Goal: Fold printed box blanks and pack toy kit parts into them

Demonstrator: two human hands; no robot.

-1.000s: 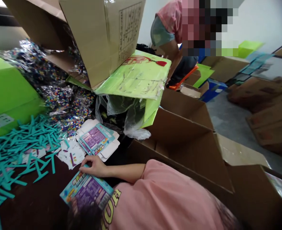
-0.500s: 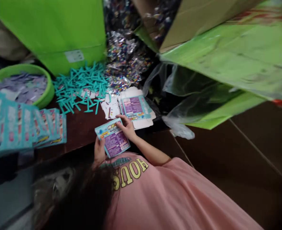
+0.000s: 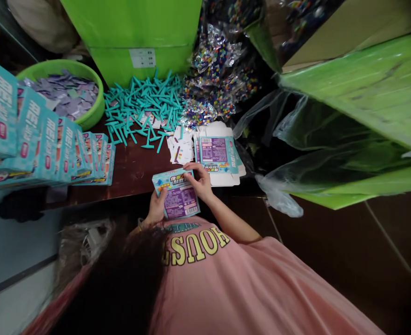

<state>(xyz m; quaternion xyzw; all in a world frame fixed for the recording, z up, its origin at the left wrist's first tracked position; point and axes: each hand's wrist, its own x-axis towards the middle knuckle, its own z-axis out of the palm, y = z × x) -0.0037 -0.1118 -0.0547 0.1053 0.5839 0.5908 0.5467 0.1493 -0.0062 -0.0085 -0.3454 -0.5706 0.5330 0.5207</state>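
Observation:
A small teal and purple printed carton is held just in front of my shirt, its printed back panel facing up. My left hand grips its left side, thumb lying on the panel. At the carton's upper right edge, my right hand has its fingers bent over the top, near the flap. Just beyond lies a stack of flattened cartons with white flaps. Beside it are white printed cards and a heap of teal T-shaped plastic pieces.
Filled teal cartons stand in a row at left. Behind them is a green basin of small lilac packets. Bags of coloured beads lie beside a green box. Clear plastic and a green carton jut in at right.
The view has shifted, so the table's contents sit further right and higher. Both hands keep hold of the carton, which is now turned more level; its top edge shows more.

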